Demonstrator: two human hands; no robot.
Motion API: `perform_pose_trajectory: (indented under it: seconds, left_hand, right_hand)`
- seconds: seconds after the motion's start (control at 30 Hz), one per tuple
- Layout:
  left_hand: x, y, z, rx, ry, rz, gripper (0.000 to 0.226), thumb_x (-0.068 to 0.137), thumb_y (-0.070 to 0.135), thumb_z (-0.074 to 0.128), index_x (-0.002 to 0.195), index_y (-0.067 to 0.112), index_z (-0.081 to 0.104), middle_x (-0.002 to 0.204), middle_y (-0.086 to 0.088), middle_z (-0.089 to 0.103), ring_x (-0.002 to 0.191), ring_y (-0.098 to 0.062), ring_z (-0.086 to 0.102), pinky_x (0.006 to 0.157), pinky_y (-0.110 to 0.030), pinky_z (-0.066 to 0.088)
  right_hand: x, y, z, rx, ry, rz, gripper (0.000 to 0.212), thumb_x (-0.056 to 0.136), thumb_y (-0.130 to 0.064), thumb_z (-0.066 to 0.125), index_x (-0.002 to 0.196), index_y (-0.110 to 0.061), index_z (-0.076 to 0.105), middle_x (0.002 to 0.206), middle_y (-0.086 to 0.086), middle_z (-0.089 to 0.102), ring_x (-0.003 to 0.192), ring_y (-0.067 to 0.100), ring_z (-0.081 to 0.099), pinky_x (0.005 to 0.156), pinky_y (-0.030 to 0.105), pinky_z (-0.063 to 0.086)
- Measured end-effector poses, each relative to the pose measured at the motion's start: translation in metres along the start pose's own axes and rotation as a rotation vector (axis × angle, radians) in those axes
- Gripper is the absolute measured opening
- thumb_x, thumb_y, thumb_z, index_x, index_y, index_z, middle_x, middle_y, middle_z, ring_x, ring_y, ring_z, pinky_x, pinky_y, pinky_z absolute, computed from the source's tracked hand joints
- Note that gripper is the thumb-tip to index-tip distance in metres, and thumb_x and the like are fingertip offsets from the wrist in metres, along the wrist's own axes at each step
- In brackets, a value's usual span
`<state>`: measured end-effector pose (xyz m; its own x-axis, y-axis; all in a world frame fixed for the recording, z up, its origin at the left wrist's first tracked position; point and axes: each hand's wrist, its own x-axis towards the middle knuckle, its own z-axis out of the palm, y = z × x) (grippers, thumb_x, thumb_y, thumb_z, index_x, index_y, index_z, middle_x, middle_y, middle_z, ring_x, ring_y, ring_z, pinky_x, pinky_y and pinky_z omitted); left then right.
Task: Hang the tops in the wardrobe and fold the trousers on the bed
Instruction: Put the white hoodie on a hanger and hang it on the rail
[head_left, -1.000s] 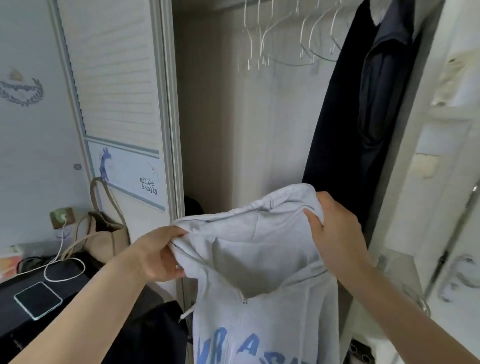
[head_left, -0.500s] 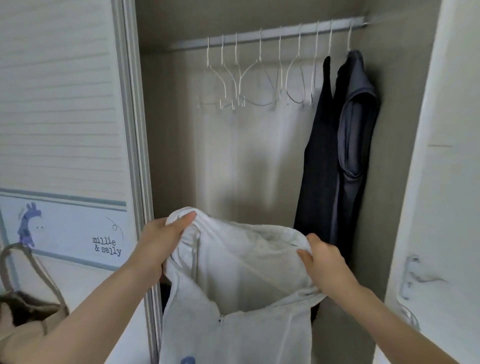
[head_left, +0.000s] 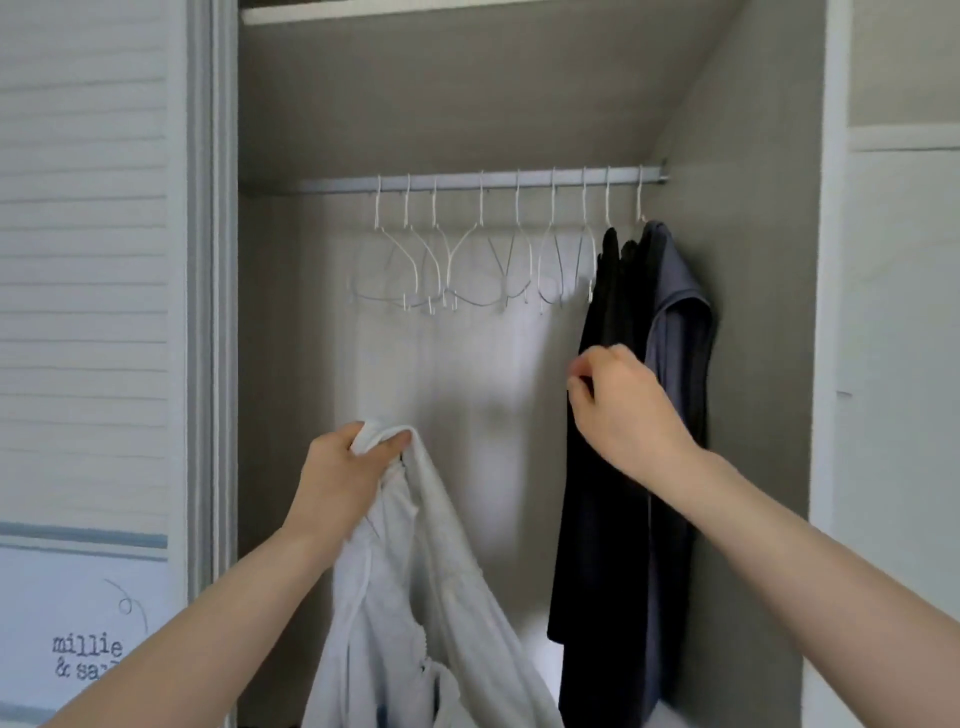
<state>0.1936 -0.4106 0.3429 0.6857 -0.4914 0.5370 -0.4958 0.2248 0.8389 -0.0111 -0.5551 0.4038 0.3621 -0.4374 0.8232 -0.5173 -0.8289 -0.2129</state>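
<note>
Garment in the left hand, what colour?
Pale grey-white hoodie, gripped by the left hand; head view.

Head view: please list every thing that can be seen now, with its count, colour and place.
hoodie: one, light grey, hanging from the left hand, lower centre
empty hangers: about seven, white wire, on the rail
rail: one, silver, across the wardrobe top
hung tops: two, one black and one dark blue-grey, right end of the rail
sliding door: one, white, left
left hand: grips the hoodie
right hand: raised before the black top, fingers curled, holding nothing visible
</note>
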Motion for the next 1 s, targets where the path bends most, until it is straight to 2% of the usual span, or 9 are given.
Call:
perform_pose_trajectory:
  seconds: [0.13, 0.23, 0.4, 0.5, 0.57, 0.7, 0.83, 0.93, 1.0]
  left_hand:
    - [0.033, 0.001, 0.003, -0.019, 0.019, 0.042, 0.031, 0.088, 0.027, 0.07, 0.093, -0.004, 0.067, 0.094, -0.026, 0.067, 0.083, -0.031, 0.064, 0.085, -0.052, 0.052]
    - [0.056, 0.004, 0.005, -0.003, 0.022, 0.086, 0.037, 0.088, 0.028, 0.07, 0.091, -0.008, 0.065, 0.096, -0.031, 0.064, 0.076, -0.024, 0.056, 0.073, -0.046, 0.05]
    - [0.095, 0.008, 0.013, 0.027, 0.019, 0.137, 0.036, 0.087, 0.031, 0.071, 0.091, -0.005, 0.067, 0.094, -0.028, 0.066, 0.076, -0.025, 0.058, 0.077, -0.049, 0.051]
    - [0.111, 0.003, 0.016, 0.07, 0.018, 0.17, 0.034, 0.088, 0.032, 0.07, 0.09, -0.002, 0.068, 0.092, -0.024, 0.067, 0.086, -0.039, 0.065, 0.084, -0.051, 0.052]
    - [0.123, -0.002, 0.019, 0.115, 0.003, 0.192, 0.036, 0.088, 0.034, 0.068, 0.089, -0.003, 0.067, 0.089, -0.024, 0.067, 0.091, -0.042, 0.063, 0.085, -0.052, 0.052]
    - [0.135, -0.009, 0.023, 0.178, -0.006, 0.195, 0.029, 0.09, 0.031, 0.067, 0.081, 0.003, 0.069, 0.082, -0.018, 0.068, 0.088, -0.04, 0.064, 0.083, -0.047, 0.052]
    - [0.141, -0.012, 0.024, 0.204, -0.013, 0.18, 0.026, 0.092, 0.031, 0.065, 0.085, 0.006, 0.07, 0.083, -0.013, 0.071, 0.089, -0.034, 0.066, 0.086, -0.048, 0.053]
    - [0.142, -0.013, 0.023, 0.211, -0.002, 0.184, 0.023, 0.092, 0.03, 0.065, 0.081, 0.01, 0.071, 0.08, -0.007, 0.071, 0.087, -0.031, 0.067, 0.083, -0.044, 0.052]
    - [0.141, -0.014, 0.022, 0.22, -0.015, 0.178, 0.026, 0.092, 0.031, 0.065, 0.081, 0.009, 0.07, 0.08, -0.01, 0.07, 0.087, -0.034, 0.066, 0.082, -0.045, 0.052]
  right_hand:
    - [0.092, -0.015, -0.016, -0.049, 0.181, -0.037, 0.027, 0.097, -0.013, 0.041, 0.115, 0.001, 0.055, 0.119, 0.022, 0.051, 0.104, 0.039, 0.051, 0.091, 0.039, 0.038]
    - [0.148, -0.015, -0.018, -0.184, 0.248, -0.025, 0.027, 0.097, -0.009, 0.041, 0.116, 0.006, 0.052, 0.121, 0.025, 0.051, 0.111, 0.041, 0.047, 0.094, 0.041, 0.034]
    - [0.221, -0.002, 0.0, -0.231, 0.146, 0.118, 0.025, 0.092, -0.003, 0.046, 0.115, 0.005, 0.049, 0.121, 0.024, 0.052, 0.113, 0.04, 0.05, 0.092, 0.039, 0.041]
    - [0.249, 0.01, 0.013, -0.253, 0.021, 0.204, 0.021, 0.089, 0.0, 0.045, 0.108, 0.004, 0.052, 0.119, 0.02, 0.052, 0.112, 0.037, 0.052, 0.09, 0.039, 0.044]
    - [0.263, 0.019, 0.021, -0.271, -0.041, 0.223, 0.007, 0.087, 0.001, 0.043, 0.084, 0.0, 0.049, 0.105, 0.016, 0.051, 0.098, 0.033, 0.055, 0.077, 0.036, 0.047]
    - [0.278, 0.036, 0.041, -0.233, -0.091, 0.283, 0.021, 0.088, 0.004, 0.04, 0.068, -0.003, 0.042, 0.079, 0.011, 0.048, 0.058, 0.021, 0.045, 0.054, 0.03, 0.039]
    - [0.282, 0.048, 0.053, 0.025, -0.128, 0.466, 0.024, 0.093, 0.002, 0.043, 0.069, -0.001, 0.044, 0.067, 0.013, 0.055, 0.051, 0.022, 0.052, 0.039, 0.025, 0.039]
    - [0.285, 0.053, 0.06, 0.448, -0.075, 0.618, 0.023, 0.095, -0.007, 0.036, 0.074, -0.007, 0.044, 0.067, 0.008, 0.058, 0.056, 0.018, 0.052, 0.049, 0.031, 0.047]
    - [0.287, 0.057, 0.063, 0.682, -0.048, 0.722, 0.026, 0.097, -0.014, 0.031, 0.078, -0.007, 0.047, 0.05, 0.004, 0.057, 0.053, 0.014, 0.048, 0.06, 0.04, 0.052]
